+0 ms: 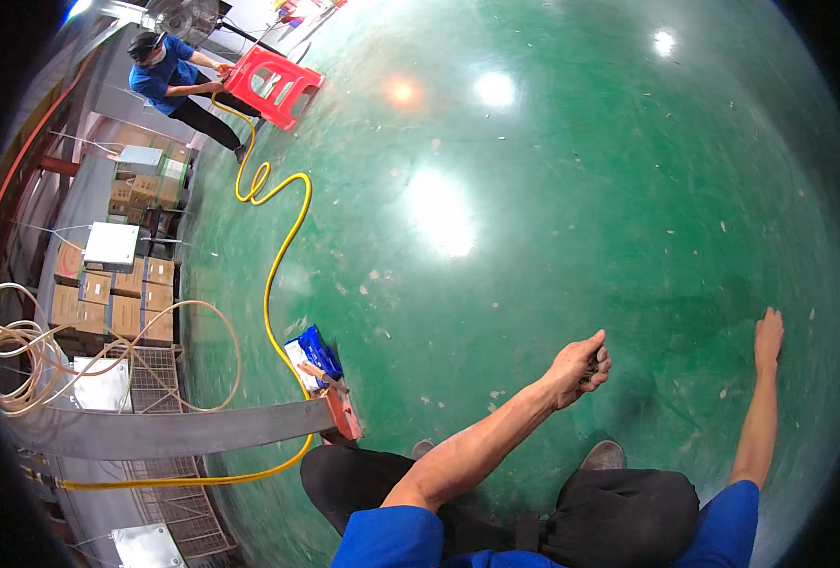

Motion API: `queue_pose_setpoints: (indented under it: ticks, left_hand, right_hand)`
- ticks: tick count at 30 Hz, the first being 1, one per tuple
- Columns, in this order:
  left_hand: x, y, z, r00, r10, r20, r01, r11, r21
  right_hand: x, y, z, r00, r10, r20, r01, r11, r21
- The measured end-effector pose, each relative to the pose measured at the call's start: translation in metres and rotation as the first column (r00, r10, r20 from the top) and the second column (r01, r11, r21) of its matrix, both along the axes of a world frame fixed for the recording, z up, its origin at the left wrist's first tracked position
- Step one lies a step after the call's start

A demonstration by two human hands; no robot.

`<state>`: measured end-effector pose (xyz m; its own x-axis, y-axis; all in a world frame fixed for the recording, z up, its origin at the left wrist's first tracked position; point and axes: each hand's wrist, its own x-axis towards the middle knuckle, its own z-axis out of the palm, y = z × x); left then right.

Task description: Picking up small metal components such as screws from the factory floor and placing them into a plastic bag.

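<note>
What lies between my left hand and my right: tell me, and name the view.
The head view shows only green floor between your left hand and right hand; no object shows in that stretch.

Inside the curled fingers of your left hand (576,371) there's a dark patch you can't identify. Whether your right hand (768,341) holds anything is too small to tell. Your trousers (624,516) hide most of your shoes (604,456). The yellow hose (268,289) passes behind the grey beam (202,434); the top edge crops the fan (181,17), the lower edge a white box (147,546).
</note>
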<state>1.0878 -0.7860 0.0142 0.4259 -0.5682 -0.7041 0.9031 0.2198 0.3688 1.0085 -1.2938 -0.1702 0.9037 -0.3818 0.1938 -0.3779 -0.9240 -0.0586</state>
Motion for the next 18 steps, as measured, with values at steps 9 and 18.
queue_pose_setpoints:
  ticks: [9, 18]
  left_hand:
    - [-0.005, -0.009, -0.01, 0.999, -0.037, -0.003, 0.037, 0.999, 0.015]
    - [-0.003, -0.036, -0.022, 0.991, -0.137, -0.003, 0.137, 0.991, 0.004]
  right_hand:
    - [-0.07, 0.052, 0.06, 0.99, -0.138, -0.031, 0.139, 0.904, 0.405]
    - [-0.168, -0.02, 0.044, 0.912, -0.393, -0.118, 0.407, 0.829, 0.383]
